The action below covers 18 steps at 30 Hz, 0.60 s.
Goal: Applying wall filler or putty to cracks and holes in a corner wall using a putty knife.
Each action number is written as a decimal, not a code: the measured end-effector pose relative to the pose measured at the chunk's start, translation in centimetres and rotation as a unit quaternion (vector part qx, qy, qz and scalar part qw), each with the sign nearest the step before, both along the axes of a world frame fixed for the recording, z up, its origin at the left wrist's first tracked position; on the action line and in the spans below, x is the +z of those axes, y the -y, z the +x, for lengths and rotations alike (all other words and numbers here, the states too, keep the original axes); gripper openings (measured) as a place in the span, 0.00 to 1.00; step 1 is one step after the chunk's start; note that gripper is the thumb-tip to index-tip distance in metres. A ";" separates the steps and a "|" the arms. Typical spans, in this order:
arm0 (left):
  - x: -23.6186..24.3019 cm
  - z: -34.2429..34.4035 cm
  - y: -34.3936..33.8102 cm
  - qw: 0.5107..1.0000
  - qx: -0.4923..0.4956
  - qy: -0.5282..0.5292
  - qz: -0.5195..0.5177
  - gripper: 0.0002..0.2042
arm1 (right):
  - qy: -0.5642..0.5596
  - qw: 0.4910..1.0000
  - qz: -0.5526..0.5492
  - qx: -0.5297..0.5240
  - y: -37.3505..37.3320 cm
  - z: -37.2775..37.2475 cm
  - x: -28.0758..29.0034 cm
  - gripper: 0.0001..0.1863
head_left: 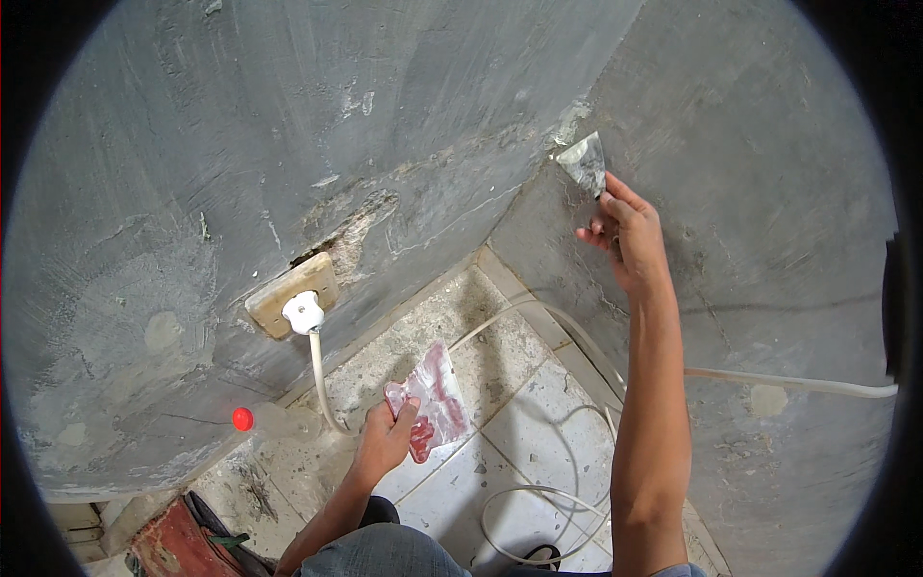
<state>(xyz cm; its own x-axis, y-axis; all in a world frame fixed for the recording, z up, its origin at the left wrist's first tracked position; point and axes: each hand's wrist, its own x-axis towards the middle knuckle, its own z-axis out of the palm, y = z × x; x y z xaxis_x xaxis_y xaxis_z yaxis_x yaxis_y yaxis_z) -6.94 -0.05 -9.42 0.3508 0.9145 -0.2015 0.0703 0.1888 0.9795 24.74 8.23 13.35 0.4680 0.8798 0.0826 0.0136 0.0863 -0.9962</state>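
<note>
Two bare hands, two tools, one in each. Grasping one putty knife (pixel 583 163) at one to two o'clock with the right hand (pixel 630 226): a thin, grey, flared metal blade, smeared whitish, pinched near its narrow end. Angled beside the wall corner; contact with the plaster impossible to tell. Clasping one plate (pixel 447 389) at six to seven o'clock with the left hand (pixel 383 444), thumb on top: flat, reddish, wavy-edged on the hand side, streaked with white paste.

Two grey plastered walls, rough and trowel-marked: one (pixel 288 115) toward eleven o'clock, the other (pixel 769 221) toward three. One crumbly, ragged cavity (pixel 358 231) at ten. One yellowed rectangular socket plate (pixel 267 303) at nine, with one rounded white plug (pixel 304 313) in it. One small, round, red object (pixel 242 419) at eight. Pale, speckled floor tiles (pixel 538 409) toward five, with looped white cable (pixel 486 534) near six.
</note>
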 end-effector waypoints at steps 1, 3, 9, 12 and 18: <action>-0.1 -0.1 0.0 1.000 -0.004 -0.005 0.004 0.18 | 0.000 1.000 0.000 0.000 0.0 0.1 -0.5 0.24; 0.2 0.0 0.0 1.000 -0.006 -0.005 -0.010 0.18 | 0.022 0.999 -0.024 -0.012 -0.1 0.3 -1.5 0.23; 0.3 0.0 0.0 0.999 0.000 0.005 -0.035 0.17 | 0.063 0.996 -0.024 -0.052 -1.4 0.3 -4.0 0.24; -0.1 0.1 -0.1 1.000 0.004 -0.003 -0.022 0.17 | 0.078 0.996 -0.005 -0.052 -2.2 0.2 -3.9 0.24; -0.7 0.0 0.1 1.000 0.001 -0.017 -0.008 0.16 | 0.080 0.996 0.013 -0.037 -3.0 -0.9 -4.3 0.24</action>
